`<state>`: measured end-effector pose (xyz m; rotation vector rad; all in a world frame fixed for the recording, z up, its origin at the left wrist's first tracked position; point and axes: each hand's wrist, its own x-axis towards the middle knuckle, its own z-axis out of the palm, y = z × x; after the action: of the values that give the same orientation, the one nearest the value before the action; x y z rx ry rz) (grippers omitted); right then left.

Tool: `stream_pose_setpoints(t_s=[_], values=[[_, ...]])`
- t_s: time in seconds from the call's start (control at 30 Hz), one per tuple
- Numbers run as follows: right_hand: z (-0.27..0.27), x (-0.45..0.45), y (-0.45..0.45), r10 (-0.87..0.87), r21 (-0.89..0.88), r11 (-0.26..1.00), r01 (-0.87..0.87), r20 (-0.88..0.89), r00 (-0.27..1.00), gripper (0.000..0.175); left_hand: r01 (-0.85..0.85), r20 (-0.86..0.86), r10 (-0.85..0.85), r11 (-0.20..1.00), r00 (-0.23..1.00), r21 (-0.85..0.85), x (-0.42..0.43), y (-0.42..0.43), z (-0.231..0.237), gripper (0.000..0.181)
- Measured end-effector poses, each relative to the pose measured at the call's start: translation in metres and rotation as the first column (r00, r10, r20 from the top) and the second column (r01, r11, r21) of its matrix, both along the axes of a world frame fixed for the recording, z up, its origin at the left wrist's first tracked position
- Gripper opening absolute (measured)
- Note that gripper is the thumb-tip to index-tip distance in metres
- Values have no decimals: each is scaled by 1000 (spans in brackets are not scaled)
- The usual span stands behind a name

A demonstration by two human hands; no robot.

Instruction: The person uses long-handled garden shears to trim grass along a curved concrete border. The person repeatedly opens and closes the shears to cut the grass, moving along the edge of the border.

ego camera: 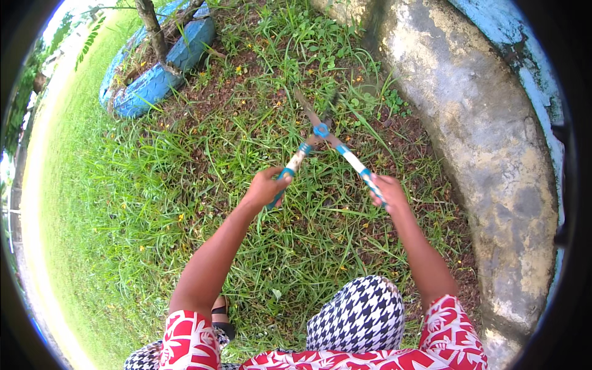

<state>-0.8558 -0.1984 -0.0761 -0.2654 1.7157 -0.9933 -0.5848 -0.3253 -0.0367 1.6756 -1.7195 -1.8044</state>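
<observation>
A pair of hedge shears (321, 130) with blue-and-white handles and a blue pivot piece lies across the middle of the view, its two blades spread apart and pointing away from me. Around its left handle my left hand (269, 186) is closed. The right handle is gripped near its end by my right hand (389, 192). Both blades are low over or among the grass (342, 83); one is blurred, and whether they touch the ground cannot be told.
A curved concrete edging (490, 152) runs down the right beside a blue-painted wall (541, 88). At the upper left, a blue-painted tyre (150, 90) surrounds a thin tree trunk (155, 34). My sandalled foot (221, 314) is at the lower left.
</observation>
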Motion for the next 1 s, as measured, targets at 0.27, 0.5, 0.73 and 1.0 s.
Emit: stream_pose_setpoints(t_s=[0.27,0.5,0.73,1.0], values=[[12,38,-47,-224,-161,956,245,139,965,24,-150,-40,146,977,988,-153,-84,0,-2,61],[6,-40,14,133,-213,968,-131,-8,991,25,83,-107,-93,992,990,-94,35,-7,18,47],[23,37,-57,154,-34,987,-154,-15,988,26,-109,96,123,985,988,-137,-9,1,29,48],[-13,9,-35,-42,-222,974,40,-2,999,21,-260,-142,237,949,961,-177,-37,24,-21,54]])
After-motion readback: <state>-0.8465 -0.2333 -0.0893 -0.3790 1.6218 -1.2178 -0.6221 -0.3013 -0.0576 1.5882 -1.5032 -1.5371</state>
